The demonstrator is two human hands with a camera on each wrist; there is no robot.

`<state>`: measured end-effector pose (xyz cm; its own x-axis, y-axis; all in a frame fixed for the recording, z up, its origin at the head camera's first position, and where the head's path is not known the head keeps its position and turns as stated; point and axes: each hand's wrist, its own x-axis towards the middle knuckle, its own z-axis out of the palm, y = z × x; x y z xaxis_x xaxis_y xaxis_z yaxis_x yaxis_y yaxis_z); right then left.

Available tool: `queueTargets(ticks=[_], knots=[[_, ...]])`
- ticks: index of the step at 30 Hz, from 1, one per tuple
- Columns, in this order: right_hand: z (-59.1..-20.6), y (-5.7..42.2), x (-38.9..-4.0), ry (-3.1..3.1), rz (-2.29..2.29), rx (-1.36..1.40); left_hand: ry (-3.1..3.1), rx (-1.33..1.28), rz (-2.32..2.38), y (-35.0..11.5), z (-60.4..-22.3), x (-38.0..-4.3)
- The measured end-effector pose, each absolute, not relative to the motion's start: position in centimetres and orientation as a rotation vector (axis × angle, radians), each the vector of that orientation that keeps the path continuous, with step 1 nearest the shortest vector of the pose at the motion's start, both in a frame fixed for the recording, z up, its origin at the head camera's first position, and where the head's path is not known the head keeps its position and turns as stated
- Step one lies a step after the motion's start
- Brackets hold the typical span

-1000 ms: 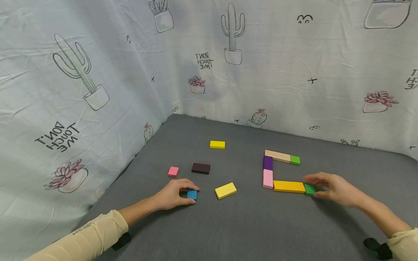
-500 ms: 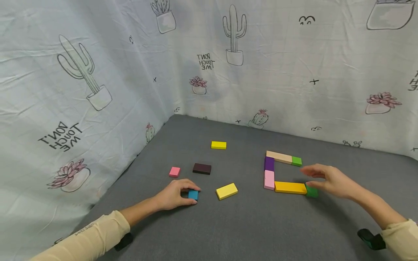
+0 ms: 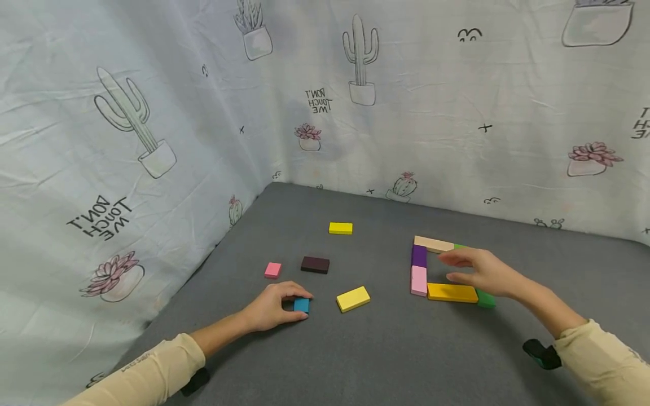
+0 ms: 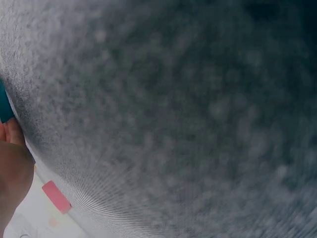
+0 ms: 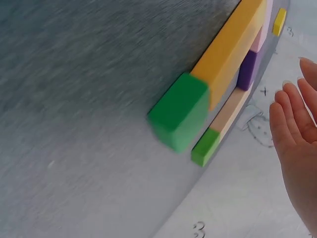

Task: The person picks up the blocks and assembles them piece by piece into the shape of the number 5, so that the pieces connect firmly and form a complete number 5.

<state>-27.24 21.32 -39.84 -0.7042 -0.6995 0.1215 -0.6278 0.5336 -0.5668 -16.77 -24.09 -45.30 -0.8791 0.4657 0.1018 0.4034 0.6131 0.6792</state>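
Note:
My left hand (image 3: 271, 308) rests low on the grey table, thumb and fingers closed around the small blue block (image 3: 301, 305). In the left wrist view only a corner of that block (image 4: 5, 105) shows at the left edge. My right hand (image 3: 479, 273) hovers above a C-shaped row of blocks, fingers apart from the thumb and nothing held. This row joins a dark green block (image 3: 486, 299), an orange block (image 3: 452, 292), a light pink block (image 3: 418, 281), a purple block (image 3: 419, 256), a beige block (image 3: 433, 244) and a light green block (image 5: 205, 147), partly hidden by the hand in the head view.
Between the hands lies a pale yellow block (image 3: 353, 299). Farther back are a dark brown block (image 3: 315, 265), a small coral-pink block (image 3: 272, 270) and a bright yellow block (image 3: 341, 228). A cactus-print cloth (image 3: 431, 113) encloses the table's back and left sides.
My right hand has let go of the dark green block, risen and moved left over the C-shaped row. The left hand stays at the blue block.

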Motion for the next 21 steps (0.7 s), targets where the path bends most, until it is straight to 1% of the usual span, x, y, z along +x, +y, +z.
queueTargets(ticks=[6,14,21], knots=[[-39.8,19.7,-27.4,2.581,-0.953,-1.145,2.763,0.753,1.142,-24.1,-45.9,-16.8],[-40.8,18.0,-27.9,2.531,-0.985,-1.214,2.773,0.768,1.152,-24.1,-46.1,-16.8],[-40.6,16.6,-27.9,2.485,-1.006,-1.260,2.788,0.763,1.130,-24.1,-45.9,-16.8]])
